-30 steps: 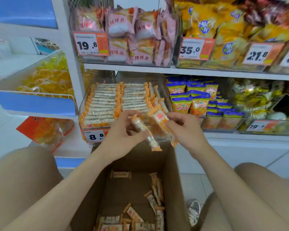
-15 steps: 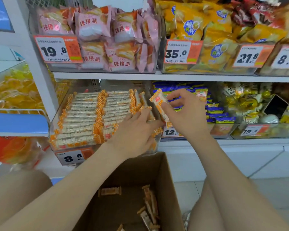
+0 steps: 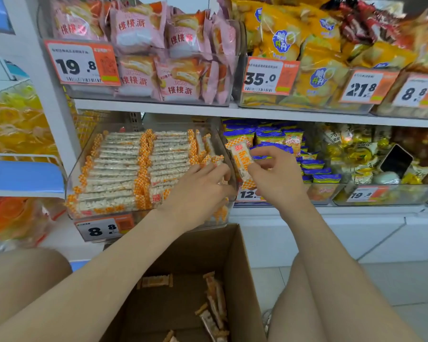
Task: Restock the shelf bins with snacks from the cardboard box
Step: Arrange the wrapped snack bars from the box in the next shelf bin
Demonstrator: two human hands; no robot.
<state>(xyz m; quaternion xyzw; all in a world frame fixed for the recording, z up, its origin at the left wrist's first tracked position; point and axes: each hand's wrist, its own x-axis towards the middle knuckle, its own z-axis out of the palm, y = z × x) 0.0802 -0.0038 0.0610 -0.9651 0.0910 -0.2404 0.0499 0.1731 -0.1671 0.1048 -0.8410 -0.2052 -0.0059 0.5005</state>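
Head camera: my left hand [image 3: 198, 191] lies in the clear bin [image 3: 83, 154] on the lower shelf, fingers almost straight, pressing on the snack bars [image 3: 124, 169] packed at its right end. My right hand [image 3: 277, 176] pinches one bar [image 3: 240, 159] upright, just outside the bin's right wall. Below my arms stands the cardboard box [image 3: 237, 262], a few loose bars [image 3: 215, 304] on its bottom.

White shelf boards [image 3: 158, 108] stand over a pale tiled floor [image 3: 393, 285] (evenly lit).
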